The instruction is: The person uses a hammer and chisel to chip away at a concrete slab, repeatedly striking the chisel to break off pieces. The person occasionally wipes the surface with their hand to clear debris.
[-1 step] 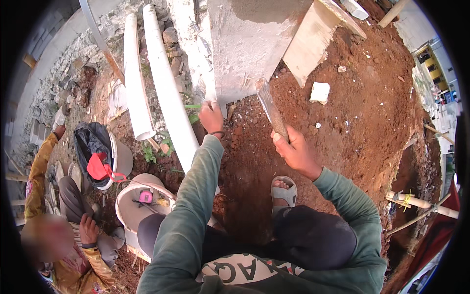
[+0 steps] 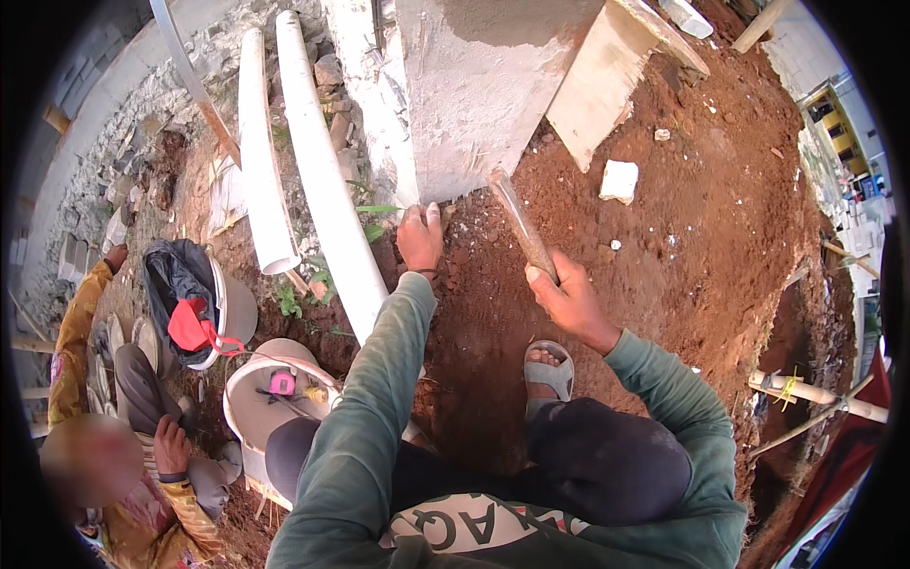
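Note:
My right hand [image 2: 571, 299] is closed round the brown handle of a long, narrow metal tool [image 2: 517, 213]. The tool slants up and left, its far end just off the lower edge of a grey plastered column [image 2: 474, 114]. My left hand [image 2: 420, 237] is at the column's lower left corner, back of the hand up. Its fingers point forward and look slightly apart, with the tips at the column's base; nothing shows in them. A white pipe [image 2: 327, 171] runs just left of that hand.
A second white pipe [image 2: 261, 161] lies farther left. A cut-open container [image 2: 248, 394] with a pink tape measure [image 2: 282, 381] stands by my left knee. Behind it are a bucket [image 2: 237, 308] and a seated person [image 2: 142, 493]. A board [image 2: 592, 95] leans right of the column; a white block [image 2: 619, 181] lies on the soil.
My left hand has shifted slightly right and down, its fingers less tightly curled. The tool in my right hand has turned, its far end a little lower and left.

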